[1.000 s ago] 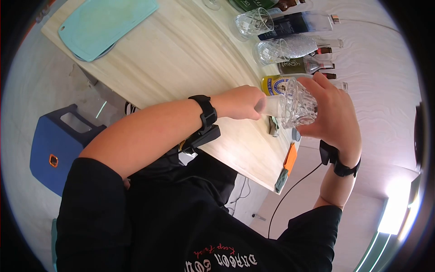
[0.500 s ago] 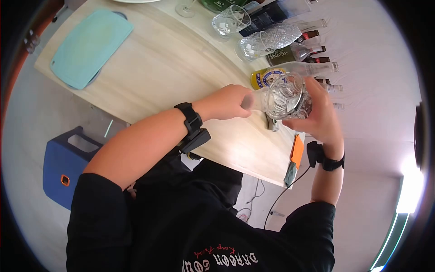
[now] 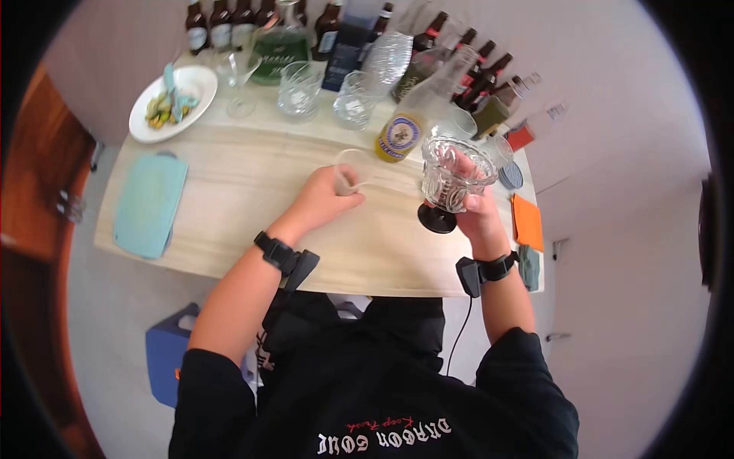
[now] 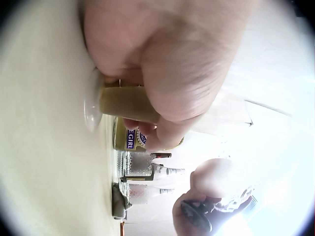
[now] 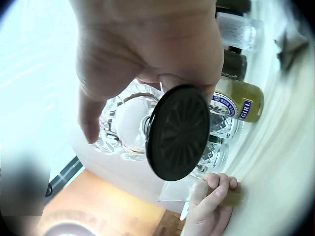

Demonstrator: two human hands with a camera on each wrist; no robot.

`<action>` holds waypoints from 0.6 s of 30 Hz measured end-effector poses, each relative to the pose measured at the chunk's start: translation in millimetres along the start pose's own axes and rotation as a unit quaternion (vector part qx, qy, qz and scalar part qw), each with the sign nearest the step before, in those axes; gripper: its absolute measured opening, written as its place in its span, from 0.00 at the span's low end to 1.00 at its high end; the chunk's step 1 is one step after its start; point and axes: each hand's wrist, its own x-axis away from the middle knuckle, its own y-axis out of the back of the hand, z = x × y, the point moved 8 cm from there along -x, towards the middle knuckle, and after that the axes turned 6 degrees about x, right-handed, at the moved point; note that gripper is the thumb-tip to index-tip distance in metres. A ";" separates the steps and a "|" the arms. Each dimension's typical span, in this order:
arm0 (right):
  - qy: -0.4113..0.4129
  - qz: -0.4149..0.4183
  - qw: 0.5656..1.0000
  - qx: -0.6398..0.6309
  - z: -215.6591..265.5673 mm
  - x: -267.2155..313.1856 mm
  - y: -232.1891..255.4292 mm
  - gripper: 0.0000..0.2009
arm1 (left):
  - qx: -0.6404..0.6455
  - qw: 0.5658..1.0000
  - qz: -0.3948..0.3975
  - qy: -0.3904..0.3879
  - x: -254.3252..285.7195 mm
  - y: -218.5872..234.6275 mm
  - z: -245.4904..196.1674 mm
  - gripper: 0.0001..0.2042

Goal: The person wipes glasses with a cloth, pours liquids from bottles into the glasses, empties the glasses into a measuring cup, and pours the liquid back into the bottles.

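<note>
Over the right half of the table [image 3: 382,264], a clear, patterned goblet [image 3: 449,183] is gripped by the right hand [image 3: 483,220], whose digits are bent around its bowl. The black foot [image 3: 437,219] is left unsupported below. The mouth is turned upward, and the long axis is set roughly upright, with some lean to the far right. To its left, a small clear glass [image 3: 344,177] is held near upright by the curled fingers of the left hand [image 3: 315,200], low over the wood; whether the base is touching cannot be told. Beyond, between the two, a yellow-labelled bottle [image 3: 401,136] is stood, with cut tumblers [image 3: 299,96] farther left. The goblet could be let slip, since smooth glass is held only by the bowl; the bottle could be knocked if either vessel were swung far.
</note>
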 end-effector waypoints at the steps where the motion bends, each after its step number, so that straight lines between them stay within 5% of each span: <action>1: -0.007 0.006 0.997 -0.072 -6.0 6.5 2.7 0.48 | 0.005 0.999 0.005 0.045 -0.7 2.1 5.4 0.11; 6: 0.041 0.025 0.967 -0.249 -31.4 26.8 33.6 0.51 | -0.004 0.996 -0.019 0.091 -3.6 4.2 19.2 0.19; 8: 0.054 0.028 0.961 -0.270 -37.7 28.2 41.5 0.53 | 0.037 0.995 -0.091 -0.011 4.4 18.4 0.2 0.31; 10: 0.064 0.063 0.943 -0.322 -34.6 30.1 38.5 0.55 | 0.016 0.997 -0.059 0.054 17.6 39.7 12.8 0.40; 12: 0.077 0.050 0.940 -0.329 -31.6 31.0 43.3 0.57 | -0.143 0.978 -0.062 0.138 44.2 60.3 -1.5 0.37; 15: 0.086 0.068 0.921 -0.375 -35.2 34.7 40.4 0.59 | -0.204 0.959 0.000 0.198 69.1 57.2 -47.4 0.28; 17: 0.070 0.096 0.911 -0.395 -40.9 37.9 33.1 0.60 | -0.049 0.944 0.145 0.293 85.1 14.7 -56.2 0.19; 18: 0.069 0.098 0.909 -0.400 -42.4 39.2 28.8 0.60 | -0.004 0.949 0.208 0.236 80.9 -11.3 -70.2 0.17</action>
